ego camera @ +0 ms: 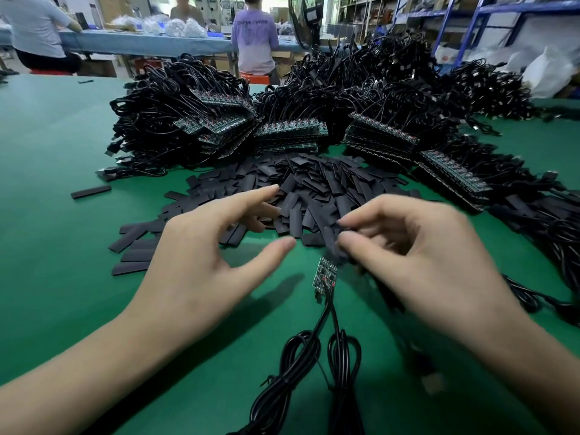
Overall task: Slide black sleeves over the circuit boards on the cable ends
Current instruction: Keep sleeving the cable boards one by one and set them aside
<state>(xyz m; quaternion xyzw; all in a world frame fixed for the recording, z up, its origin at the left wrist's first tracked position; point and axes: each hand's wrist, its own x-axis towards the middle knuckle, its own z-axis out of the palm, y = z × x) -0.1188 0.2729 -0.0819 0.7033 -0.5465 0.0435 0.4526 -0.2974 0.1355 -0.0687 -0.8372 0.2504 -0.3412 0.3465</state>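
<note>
Lying heaped on a green table (47,152), black sleeves (314,183); blue shelving (489,14) behind.

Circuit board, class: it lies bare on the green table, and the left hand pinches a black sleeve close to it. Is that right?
Wrong hand. The head view shows the right hand pinching the black sleeve close to the circuit board, which lies bare on the green table; the left hand holds nothing.

Bright, even overhead light is recorded. Soft shadows are cast on the desk (62,136) beneath the left hand (201,262). The right hand (417,255) and the black sleeve (334,243) it pinches are motion-blurred. Edges are bent by wide-angle distortion.
</note>
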